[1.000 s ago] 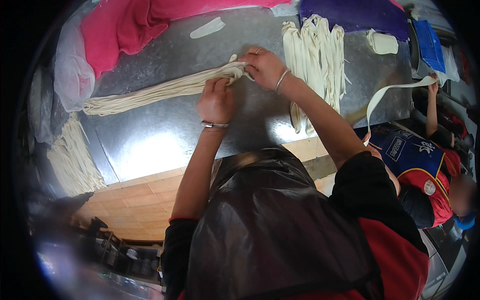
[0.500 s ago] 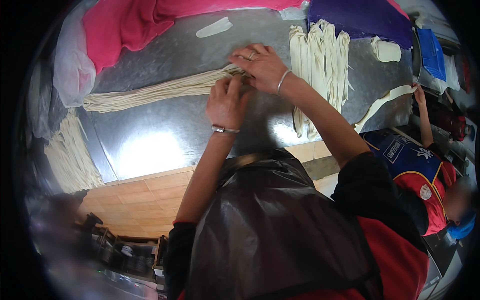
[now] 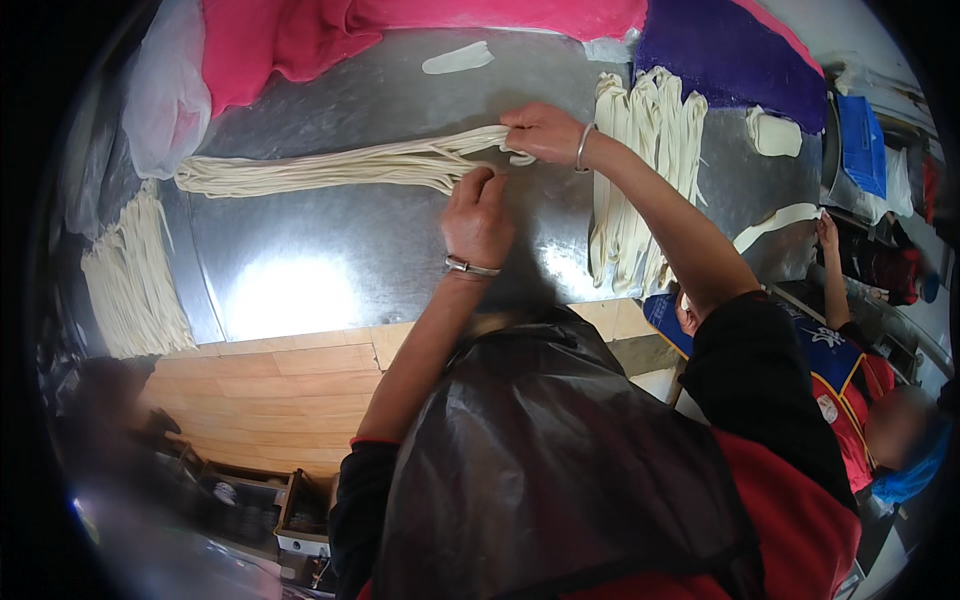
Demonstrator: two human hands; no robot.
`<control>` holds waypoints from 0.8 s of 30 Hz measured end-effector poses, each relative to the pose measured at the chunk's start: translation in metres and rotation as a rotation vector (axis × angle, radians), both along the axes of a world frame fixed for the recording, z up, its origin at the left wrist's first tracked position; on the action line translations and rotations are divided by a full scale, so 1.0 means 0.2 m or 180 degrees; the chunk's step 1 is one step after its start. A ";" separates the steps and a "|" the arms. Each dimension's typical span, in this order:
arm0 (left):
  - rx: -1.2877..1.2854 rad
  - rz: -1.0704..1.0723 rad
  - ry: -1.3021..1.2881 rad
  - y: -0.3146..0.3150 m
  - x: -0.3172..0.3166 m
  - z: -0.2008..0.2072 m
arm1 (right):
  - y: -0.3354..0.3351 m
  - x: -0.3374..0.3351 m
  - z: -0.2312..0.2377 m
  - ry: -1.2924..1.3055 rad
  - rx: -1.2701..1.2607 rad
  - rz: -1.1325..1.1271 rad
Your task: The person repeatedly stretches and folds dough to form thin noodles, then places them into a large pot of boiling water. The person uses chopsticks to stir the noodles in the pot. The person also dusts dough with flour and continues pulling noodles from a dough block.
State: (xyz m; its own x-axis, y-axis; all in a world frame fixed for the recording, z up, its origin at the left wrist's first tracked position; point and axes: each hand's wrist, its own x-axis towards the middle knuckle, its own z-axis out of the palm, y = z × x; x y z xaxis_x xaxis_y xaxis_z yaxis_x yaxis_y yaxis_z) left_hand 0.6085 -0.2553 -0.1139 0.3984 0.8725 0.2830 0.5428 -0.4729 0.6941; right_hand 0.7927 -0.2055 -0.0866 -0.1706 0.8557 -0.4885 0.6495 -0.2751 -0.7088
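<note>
A long bundle of pale noodle strands (image 3: pixel 320 170) lies across the steel table, looped at its left end. At its right end my right hand (image 3: pixel 548 134) is closed round the strands, with a short loose end hanging below the fingers. My left hand (image 3: pixel 478 222), its fingers curled together, pinches a few strands on the near side, where they part from the rest. The fingertips are partly hidden. To the right of my hands lie several folded bunches of wide dough strips (image 3: pixel 645 170).
Thinner noodles (image 3: pixel 135 280) hang over the table's left edge. Pink cloth (image 3: pixel 440 14), purple cloth (image 3: pixel 720 50) and a clear plastic bag (image 3: pixel 165 90) line the back. A dough piece (image 3: pixel 458 58) and dough block (image 3: pixel 774 132) lie farther off. At right a co-worker's hand (image 3: pixel 827 230) holds a dough strip (image 3: pixel 778 222).
My hands, together at the bundle's right end before, are now apart: the right farther right with the main strands, the left nearer me. The strands have spread open between them. The co-worker has shifted.
</note>
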 end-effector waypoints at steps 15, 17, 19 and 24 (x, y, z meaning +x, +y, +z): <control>-0.4673 0.1649 -0.2963 -0.02 0.08 0.21 | -0.01 0.01 0.18 0.0605 -0.1029 -0.0080; -0.4810 0.1709 -0.3027 0.02 0.09 0.20 | -0.02 -0.01 0.18 0.0239 -0.0669 0.0282; -0.5043 0.1253 -0.2971 0.04 0.09 0.20 | -0.03 -0.02 0.18 0.0171 -0.0390 0.0492; -0.5477 0.1173 -0.2812 0.05 0.11 0.21 | -0.06 -0.04 0.23 -0.0527 -0.0502 0.1155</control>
